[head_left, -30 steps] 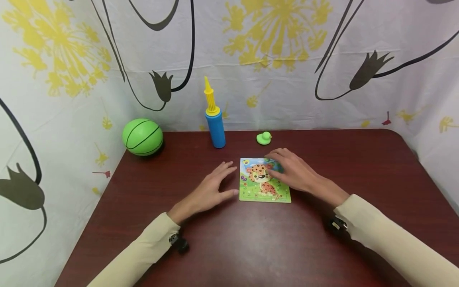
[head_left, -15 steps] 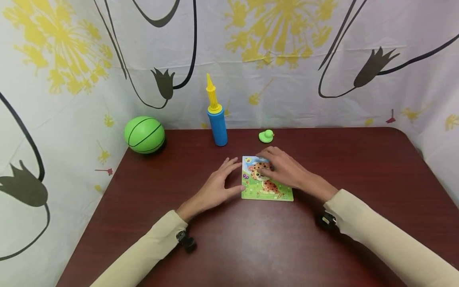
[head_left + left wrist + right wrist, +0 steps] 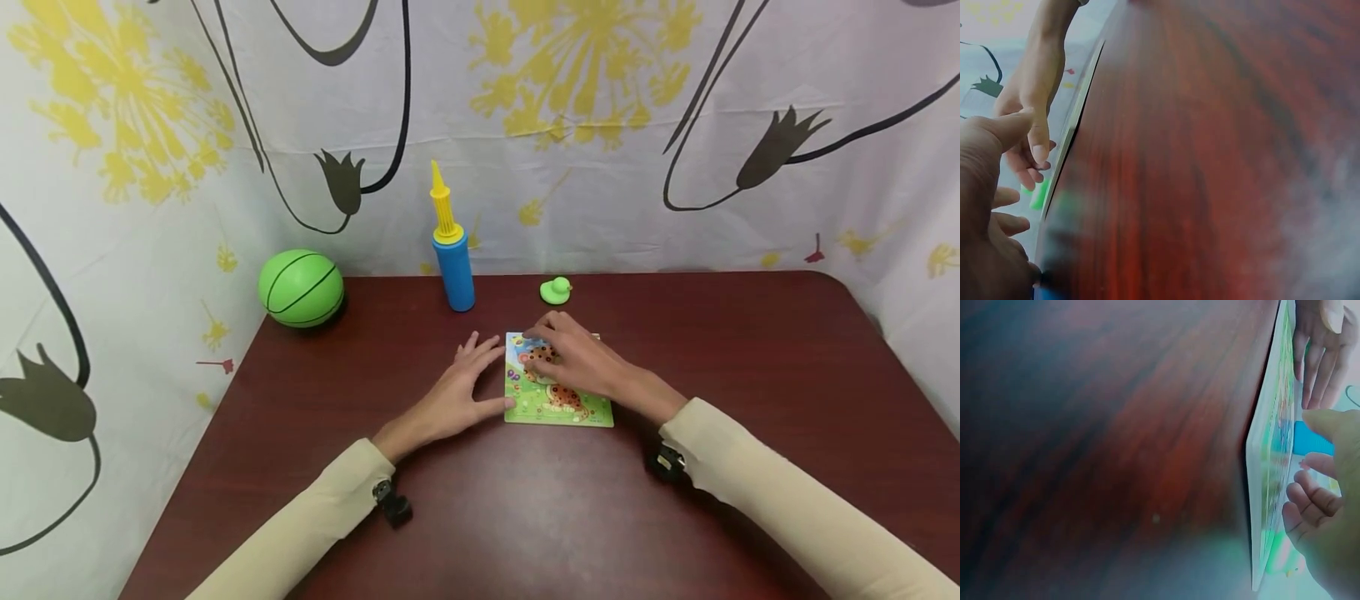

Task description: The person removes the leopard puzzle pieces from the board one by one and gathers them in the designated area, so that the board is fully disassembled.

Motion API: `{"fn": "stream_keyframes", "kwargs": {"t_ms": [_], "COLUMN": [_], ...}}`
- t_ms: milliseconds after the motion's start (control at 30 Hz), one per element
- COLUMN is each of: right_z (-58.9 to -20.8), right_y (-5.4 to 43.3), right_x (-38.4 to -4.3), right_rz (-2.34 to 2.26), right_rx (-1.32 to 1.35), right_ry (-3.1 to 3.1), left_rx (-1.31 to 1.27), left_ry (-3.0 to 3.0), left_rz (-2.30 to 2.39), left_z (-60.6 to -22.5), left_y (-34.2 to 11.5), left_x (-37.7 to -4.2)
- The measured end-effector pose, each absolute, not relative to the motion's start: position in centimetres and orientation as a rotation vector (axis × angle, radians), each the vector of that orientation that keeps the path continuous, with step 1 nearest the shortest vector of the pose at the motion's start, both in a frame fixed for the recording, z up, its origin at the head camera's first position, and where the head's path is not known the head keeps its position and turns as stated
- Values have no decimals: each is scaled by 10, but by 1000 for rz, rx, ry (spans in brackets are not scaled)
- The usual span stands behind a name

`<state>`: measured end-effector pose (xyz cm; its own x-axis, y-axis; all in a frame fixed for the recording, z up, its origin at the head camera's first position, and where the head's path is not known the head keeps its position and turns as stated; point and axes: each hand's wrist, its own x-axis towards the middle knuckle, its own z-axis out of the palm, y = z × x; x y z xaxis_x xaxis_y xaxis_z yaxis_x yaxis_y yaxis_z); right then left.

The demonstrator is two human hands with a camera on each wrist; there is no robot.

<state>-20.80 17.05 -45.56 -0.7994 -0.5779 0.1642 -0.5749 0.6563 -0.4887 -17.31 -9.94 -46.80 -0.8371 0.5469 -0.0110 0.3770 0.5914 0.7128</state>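
Note:
A thin square picture board [image 3: 558, 414] with a cartoon leopard on blue and green lies flat mid-table. My left hand [image 3: 450, 392] is at its left side, fingers spread, the thumb tip right at the board's left edge. Over the upper right part of the picture is my right hand [image 3: 581, 358], its fingers loosely bent and covering part of the leopard's head. Seen edge-on in the right wrist view, the board [image 3: 1263, 456] stands beside the right hand [image 3: 1329, 500], which shows nothing between thumb and fingers. In the left wrist view, the left hand [image 3: 985, 187] partly overlaps the right.
Behind the board sits a small green rubber duck [image 3: 556, 291]. A blue and yellow hand pump [image 3: 454, 271] stands upright near the back edge. A green ball [image 3: 301, 288] lies at the table's back left corner. Patterned cloth [image 3: 600, 225] hangs behind the dark red table [image 3: 525, 517].
My right hand has moved left across the board, covering more of the leopard's head. My left hand has shifted slightly right, bringing its thumb to the board's edge. The board stays in place.

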Motion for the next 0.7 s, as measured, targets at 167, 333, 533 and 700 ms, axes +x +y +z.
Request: {"fn": "stream_keyframes", "kwargs": {"t_ms": [167, 333, 533, 700], "right_z": [-458, -459, -461, -463], "right_y": [168, 167, 167, 167], "right_x": [-210, -211, -212, -213], "right_rz": [-849, -866, -877, -904], "right_rx": [-977, -971, -945, -967], "right_ry": [2827, 2808, 2796, 2800], "left_rx": [851, 946, 998, 1000], "left_ry": [2684, 2750, 2787, 2803], "left_rz": [836, 628, 516, 457], "left_z": [-472, -478, -485, -487], "left_y": [-102, -105, -106, -105], "left_x": [-179, -184, -188, -188]}}
